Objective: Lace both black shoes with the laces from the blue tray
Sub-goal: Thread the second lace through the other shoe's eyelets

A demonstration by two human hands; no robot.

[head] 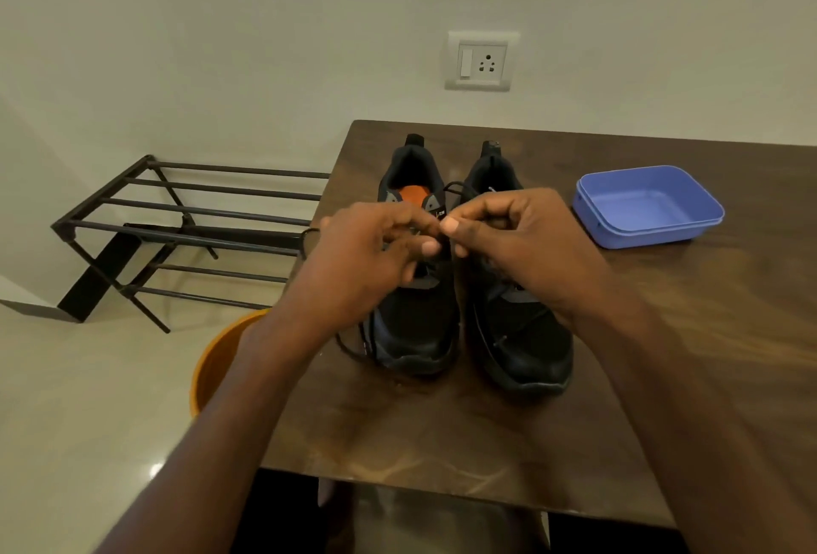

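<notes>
Two black shoes stand side by side on the dark wooden table (442, 434), toes toward me. The left shoe (415, 332) has an orange insole and a black lace (349, 350) trailing off its left side. The right shoe (526, 345) has a lace lying across its toe. My left hand (367, 261) and my right hand (521, 244) meet above the left shoe's tongue, fingertips pinching a black lace between them. The blue tray (647, 208) sits at the right with nothing in it.
A black metal shoe rack (185, 222) stands on the floor to the left of the table. An orange bucket (221, 359) sits below the table's left edge. A wall socket (482, 62) is on the wall behind.
</notes>
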